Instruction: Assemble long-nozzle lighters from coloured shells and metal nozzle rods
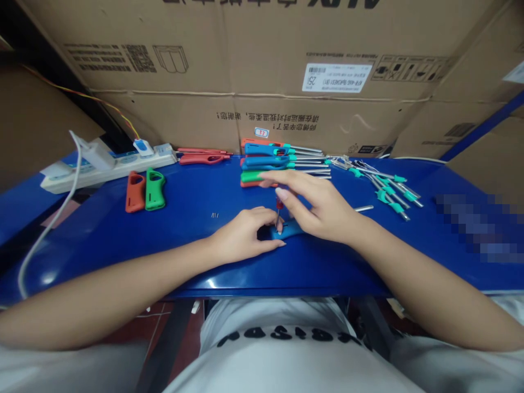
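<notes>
On the blue table lies a blue long-necked lighter [290, 230], its metal tube emerging past my right hand. My left hand [241, 234] is closed around the near end of its handle and presses it to the tabletop. Above it, my right hand [321, 204] grips a small screwdriver [279, 204] with a red handle. The screwdriver stands upright, its shaft pointing down at the lighter's handle; my fingers partly cover the tip. A few tiny screws [215, 215] lie loose to the left of my left hand.
Finished-looking lighters [266, 162] are stacked behind my hands. Metal tubes with green triggers [388, 191] lie at the right. Red handle shells [204, 156], an orange shell [135, 192] and a green shell [155, 189] lie left, near a power strip [135, 162]. A cardboard wall [164, 114] stands behind.
</notes>
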Demonstrator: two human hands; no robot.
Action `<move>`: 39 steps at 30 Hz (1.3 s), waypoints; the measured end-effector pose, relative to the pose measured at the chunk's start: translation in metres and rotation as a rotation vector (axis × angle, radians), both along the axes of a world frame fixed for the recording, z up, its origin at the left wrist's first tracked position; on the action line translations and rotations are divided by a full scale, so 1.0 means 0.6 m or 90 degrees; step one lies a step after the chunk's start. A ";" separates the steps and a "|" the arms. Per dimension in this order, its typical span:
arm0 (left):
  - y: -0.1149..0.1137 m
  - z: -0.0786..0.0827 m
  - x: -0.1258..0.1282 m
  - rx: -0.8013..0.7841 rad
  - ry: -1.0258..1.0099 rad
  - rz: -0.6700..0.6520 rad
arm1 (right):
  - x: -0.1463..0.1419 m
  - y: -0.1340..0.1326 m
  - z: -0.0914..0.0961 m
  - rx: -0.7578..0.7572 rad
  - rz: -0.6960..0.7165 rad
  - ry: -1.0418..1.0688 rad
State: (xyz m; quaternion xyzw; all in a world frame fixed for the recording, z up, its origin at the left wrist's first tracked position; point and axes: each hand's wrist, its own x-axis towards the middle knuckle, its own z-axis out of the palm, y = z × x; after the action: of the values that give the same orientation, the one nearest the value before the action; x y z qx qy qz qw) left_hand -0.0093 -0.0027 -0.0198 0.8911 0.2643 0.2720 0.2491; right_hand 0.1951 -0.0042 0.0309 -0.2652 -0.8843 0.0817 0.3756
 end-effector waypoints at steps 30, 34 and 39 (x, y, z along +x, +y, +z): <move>0.001 -0.006 -0.001 0.000 0.008 0.015 | 0.001 0.001 -0.001 0.050 0.020 0.025; 0.001 -0.008 0.001 0.007 0.005 0.025 | 0.003 0.001 -0.006 0.147 -0.021 -0.030; 0.000 -0.002 0.002 -0.005 0.001 0.016 | 0.000 -0.001 0.000 -0.041 0.042 0.022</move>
State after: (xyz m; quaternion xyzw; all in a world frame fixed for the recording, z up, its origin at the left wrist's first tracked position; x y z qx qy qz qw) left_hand -0.0081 -0.0027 -0.0209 0.8870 0.2766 0.2732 0.2492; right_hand 0.1951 -0.0046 0.0312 -0.2465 -0.8829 0.1266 0.3790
